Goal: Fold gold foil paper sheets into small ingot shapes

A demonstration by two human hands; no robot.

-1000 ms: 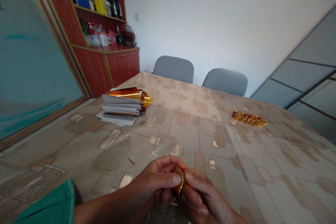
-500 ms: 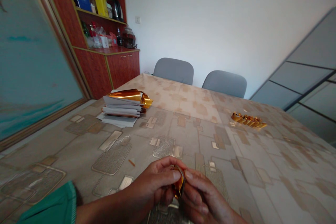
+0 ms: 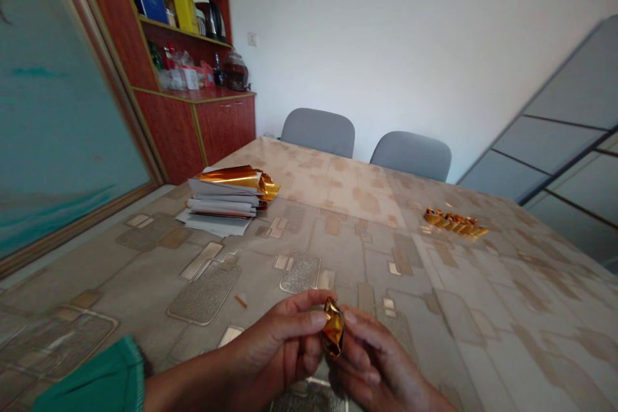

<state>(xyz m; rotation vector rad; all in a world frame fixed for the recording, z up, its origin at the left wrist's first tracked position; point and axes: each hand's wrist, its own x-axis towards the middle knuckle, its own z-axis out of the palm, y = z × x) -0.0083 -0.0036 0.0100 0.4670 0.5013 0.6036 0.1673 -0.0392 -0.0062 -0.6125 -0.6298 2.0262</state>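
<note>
A small folded piece of shiny gold foil paper [image 3: 333, 329] is pinched between my two hands, low in the middle of the head view. My left hand [image 3: 290, 335] grips its left edge with thumb and forefinger. On its right side, the thumb and fingers of my right hand [image 3: 376, 354] are closed on it. Farther off to the left lies a stack of gold and white paper sheets [image 3: 224, 201], the top one bent over. A row of folded gold foil pieces [image 3: 455, 223] rests on the table's right side.
A patterned cloth covers the table [image 3: 338, 251]. An orange-brown scrap [image 3: 241, 300] lies left of my hands. Beyond the far edge stand two grey chairs [image 3: 317, 132] [image 3: 411, 154]. A red-brown cabinet [image 3: 203, 122] with shelves is at the back left.
The gold foil piece has turned between my fingers, showing more of its broad face. My left thumb has shifted toward its edge. Both hands still hold it.
</note>
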